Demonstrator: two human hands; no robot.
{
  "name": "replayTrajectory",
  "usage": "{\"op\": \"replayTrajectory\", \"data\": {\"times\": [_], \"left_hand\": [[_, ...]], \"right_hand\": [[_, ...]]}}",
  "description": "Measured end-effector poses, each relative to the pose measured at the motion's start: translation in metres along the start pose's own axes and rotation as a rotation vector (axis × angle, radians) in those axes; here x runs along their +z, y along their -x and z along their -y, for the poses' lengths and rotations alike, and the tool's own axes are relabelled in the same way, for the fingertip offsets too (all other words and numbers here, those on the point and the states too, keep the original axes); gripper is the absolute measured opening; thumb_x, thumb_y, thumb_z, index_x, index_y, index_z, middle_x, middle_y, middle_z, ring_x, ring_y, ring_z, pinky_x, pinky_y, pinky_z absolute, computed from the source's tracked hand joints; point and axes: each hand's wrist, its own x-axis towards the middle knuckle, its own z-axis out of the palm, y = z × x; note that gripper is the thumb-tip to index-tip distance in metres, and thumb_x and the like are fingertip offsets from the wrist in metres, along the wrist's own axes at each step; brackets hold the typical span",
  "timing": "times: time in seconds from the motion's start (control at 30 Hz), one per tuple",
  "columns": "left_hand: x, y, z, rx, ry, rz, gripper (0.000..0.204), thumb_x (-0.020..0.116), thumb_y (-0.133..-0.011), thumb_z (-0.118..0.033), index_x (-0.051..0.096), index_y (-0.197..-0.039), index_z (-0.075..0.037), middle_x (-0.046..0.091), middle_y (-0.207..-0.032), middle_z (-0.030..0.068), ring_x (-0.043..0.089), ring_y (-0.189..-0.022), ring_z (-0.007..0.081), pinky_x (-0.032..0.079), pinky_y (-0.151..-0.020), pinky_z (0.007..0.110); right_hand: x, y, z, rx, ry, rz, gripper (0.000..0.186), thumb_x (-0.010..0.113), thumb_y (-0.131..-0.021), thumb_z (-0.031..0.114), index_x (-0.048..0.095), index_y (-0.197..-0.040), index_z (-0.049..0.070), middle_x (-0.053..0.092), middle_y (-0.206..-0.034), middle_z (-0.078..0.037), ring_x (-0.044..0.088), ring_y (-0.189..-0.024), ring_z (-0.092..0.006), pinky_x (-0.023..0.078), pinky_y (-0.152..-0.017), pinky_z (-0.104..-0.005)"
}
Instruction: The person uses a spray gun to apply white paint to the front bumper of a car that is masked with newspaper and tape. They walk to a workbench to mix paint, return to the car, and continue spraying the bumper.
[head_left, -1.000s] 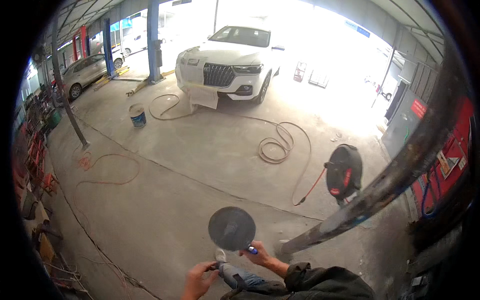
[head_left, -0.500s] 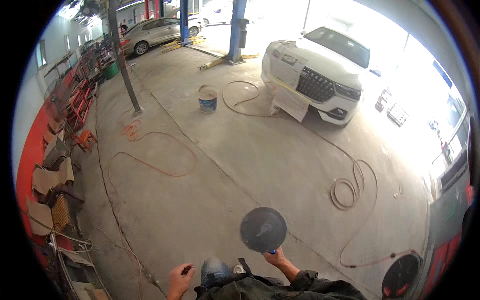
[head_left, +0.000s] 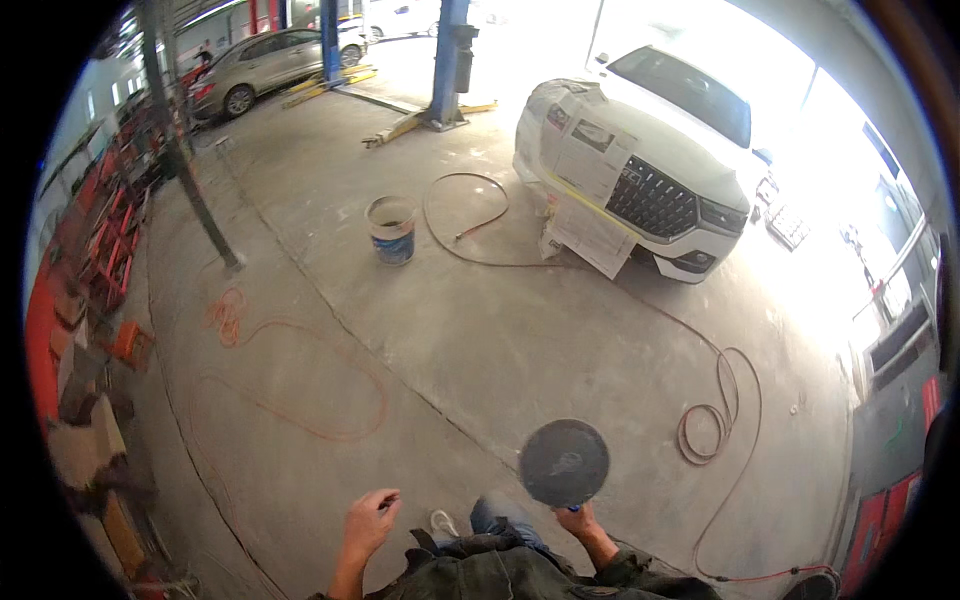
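Observation:
My right hand [head_left: 577, 518] is closed round the lower edge of a flat, round, dark disc [head_left: 563, 462]. A pale smear marks the disc's middle, and a bit of blue shows where my fingers grip. My left hand [head_left: 373, 517] is raised at the left of my body, away from the disc. Its fingers are curled together, with a small dark spot at the tips. Whatever it holds, if anything, is too small to make out.
A white car [head_left: 690, 110] with paper masking [head_left: 590, 235] stands ahead. Left of it is a bucket [head_left: 392, 230]. A brown hose [head_left: 705, 430] and an orange hose [head_left: 370, 425] lie on the floor. Behind are a blue lift post [head_left: 447, 70] and a leaning grey pole [head_left: 185, 170].
My view has shifted forward, so the bucket and the white car appear larger. The disc, still in my right hand, sits further right in the picture. My left hand has risen slightly.

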Motion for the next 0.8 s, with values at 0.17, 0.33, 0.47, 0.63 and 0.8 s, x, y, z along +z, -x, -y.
{"op": "replayTrajectory", "data": {"times": [0.17,0.33,0.47,0.63,0.8], "left_hand": [[-0.023,-0.203,-0.044,0.254,-0.107,0.123,0.027,0.067,-0.085,-0.019,0.067,-0.107,-0.006,0.069,-0.097,0.0128,0.067,-0.089,0.0275,0.052,-0.077,0.037],[-0.013,-0.368,-0.046,0.267,-0.260,0.163,0.029,0.066,-0.086,-0.023,0.066,-0.111,-0.008,0.068,-0.098,0.0127,0.065,-0.091,0.0290,0.051,-0.078,0.040],[-0.040,-0.456,-0.072,0.134,-0.208,0.229,0.029,0.064,-0.087,-0.024,0.065,-0.111,-0.007,0.068,-0.100,0.0132,0.065,-0.092,0.0293,0.051,-0.079,0.040],[-0.065,-0.580,-0.090,0.097,-0.147,0.090,0.031,0.065,-0.086,-0.024,0.065,-0.111,-0.007,0.068,-0.101,0.0136,0.066,-0.090,0.0284,0.052,-0.080,0.039],[-0.081,-0.705,-0.081,0.037,-0.126,0.056,0.029,0.067,-0.084,-0.020,0.067,-0.108,-0.004,0.069,-0.098,0.0140,0.067,-0.088,0.0272,0.052,-0.078,0.037]], "right_hand": [[0.032,-0.146,-0.020,0.146,-0.283,-0.243,0.018,0.075,-0.081,0.011,0.065,-0.094,0.004,0.063,-0.077,-0.002,0.058,-0.070,-0.0155,0.046,-0.060,-0.0327],[0.053,-0.294,-0.110,0.180,-0.171,-0.286,0.014,0.071,-0.084,0.013,0.061,-0.079,0.004,0.054,-0.066,0.002,0.050,-0.058,-0.0105,0.037,-0.051,-0.0282],[0.059,-0.442,-0.033,0.333,-0.321,-0.290,0.026,0.068,-0.085,0.014,0.056,-0.065,0.004,0.050,-0.058,0.004,0.047,-0.053,-0.0078,0.035,-0.049,-0.0270],[0.067,-0.597,-0.045,0.209,-0.143,-0.290,0.027,0.068,-0.086,0.014,0.056,-0.062,0.006,0.050,-0.057,0.005,0.047,-0.053,-0.0067,0.036,-0.049,-0.0267],[0.100,-0.739,-0.042,0.332,-0.315,-0.284,0.023,0.068,-0.086,0.014,0.058,-0.067,0.006,0.052,-0.060,0.005,0.047,-0.054,-0.0066,0.037,-0.049,-0.0261]]}}
